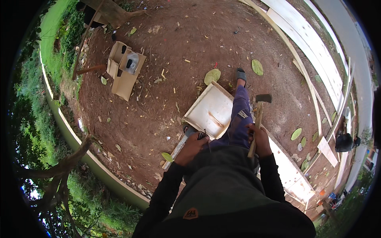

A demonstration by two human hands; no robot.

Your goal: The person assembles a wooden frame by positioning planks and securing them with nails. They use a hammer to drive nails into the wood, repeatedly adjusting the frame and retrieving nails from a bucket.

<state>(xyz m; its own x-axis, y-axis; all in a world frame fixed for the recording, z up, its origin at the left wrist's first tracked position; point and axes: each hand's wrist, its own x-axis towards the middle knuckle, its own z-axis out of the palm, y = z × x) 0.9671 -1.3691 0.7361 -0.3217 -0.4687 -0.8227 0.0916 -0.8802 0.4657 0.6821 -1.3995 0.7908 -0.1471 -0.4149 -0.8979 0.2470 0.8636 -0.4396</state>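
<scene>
My right hand [260,139] is wrapped round the wooden handle of a hatchet [257,115]. Its dark metal head points away from me, beside my right leg. My left hand [193,147] is closed near my waist, with something small, dark and thin at the fingertips that I cannot make out. Between my legs, a shallow wooden frame with a whitish panel [201,112] lies on the ground. A brown streak marks that panel, and its near edge is hidden by my hand and clothes.
An opened cardboard box [126,81] with a clear plastic bag [133,62] lies far left. Long white boards [313,47] and wooden strips [295,49] lie at the right. Another white-faced board [287,168] is by my right side. A person [344,142] is at the far right.
</scene>
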